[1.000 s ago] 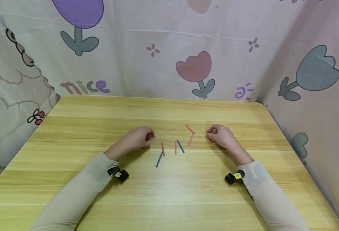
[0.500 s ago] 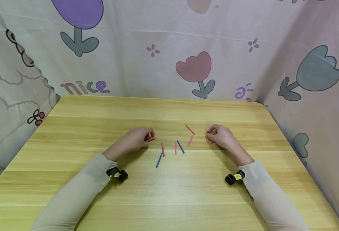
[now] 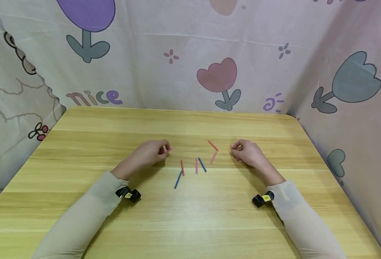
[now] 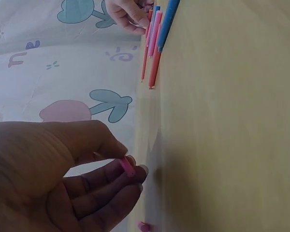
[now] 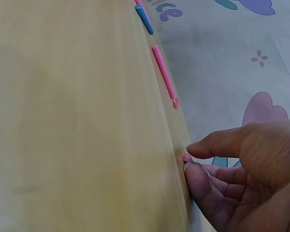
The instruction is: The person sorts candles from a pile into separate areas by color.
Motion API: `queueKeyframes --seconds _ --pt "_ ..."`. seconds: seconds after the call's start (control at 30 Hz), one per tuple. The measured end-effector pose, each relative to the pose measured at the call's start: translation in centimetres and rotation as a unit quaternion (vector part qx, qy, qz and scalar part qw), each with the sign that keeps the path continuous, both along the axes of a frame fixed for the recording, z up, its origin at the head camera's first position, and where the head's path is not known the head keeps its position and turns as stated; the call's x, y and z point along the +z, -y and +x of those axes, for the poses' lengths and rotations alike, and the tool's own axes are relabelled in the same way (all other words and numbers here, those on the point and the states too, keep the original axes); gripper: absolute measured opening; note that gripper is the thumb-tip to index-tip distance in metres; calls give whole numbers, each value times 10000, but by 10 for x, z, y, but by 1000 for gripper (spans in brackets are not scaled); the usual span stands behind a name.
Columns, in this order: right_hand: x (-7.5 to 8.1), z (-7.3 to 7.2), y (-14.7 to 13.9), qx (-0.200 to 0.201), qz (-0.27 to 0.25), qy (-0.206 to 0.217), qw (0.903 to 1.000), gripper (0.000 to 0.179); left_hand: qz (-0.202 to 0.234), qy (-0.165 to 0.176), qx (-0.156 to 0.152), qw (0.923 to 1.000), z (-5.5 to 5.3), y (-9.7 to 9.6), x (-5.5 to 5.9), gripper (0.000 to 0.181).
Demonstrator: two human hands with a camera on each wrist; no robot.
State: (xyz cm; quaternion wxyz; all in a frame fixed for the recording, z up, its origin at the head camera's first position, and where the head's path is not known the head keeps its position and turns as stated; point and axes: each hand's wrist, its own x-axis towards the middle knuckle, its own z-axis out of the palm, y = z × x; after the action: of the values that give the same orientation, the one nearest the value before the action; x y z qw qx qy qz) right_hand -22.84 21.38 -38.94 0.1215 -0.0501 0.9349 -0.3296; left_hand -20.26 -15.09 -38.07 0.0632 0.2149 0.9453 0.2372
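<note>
Angled inward, my left hand (image 3: 146,154) pinches a slim pink stick (image 4: 128,167) between thumb and fingers, my right hand (image 3: 251,153) a slim reddish stick (image 5: 186,157).

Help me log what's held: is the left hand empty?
No, in the left wrist view the left hand pinches a short pink stick.

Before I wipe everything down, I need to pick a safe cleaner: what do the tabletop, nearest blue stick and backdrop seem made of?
Tabletop: wood or wood-look laminate, soft sheen; pale grain bands show.
Blue stick: perhaps wax, plastic or painted wood; smooth, evenly coloured, so unsure.
Backdrop: probably thin printed fabric, fairly matte; creases and soft folds show.
</note>
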Motion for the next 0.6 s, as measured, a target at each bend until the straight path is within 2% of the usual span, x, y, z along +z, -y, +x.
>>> queueKeyframes --seconds 0.27,0.6 --pt "1 -1 -2 15 -37 -69 10000 25 91 71 217 9997 -2 5 2 15" --pt "7 -1 -1 212 244 -797 9963 27 486 146 336 9981 -6 14 2 16"
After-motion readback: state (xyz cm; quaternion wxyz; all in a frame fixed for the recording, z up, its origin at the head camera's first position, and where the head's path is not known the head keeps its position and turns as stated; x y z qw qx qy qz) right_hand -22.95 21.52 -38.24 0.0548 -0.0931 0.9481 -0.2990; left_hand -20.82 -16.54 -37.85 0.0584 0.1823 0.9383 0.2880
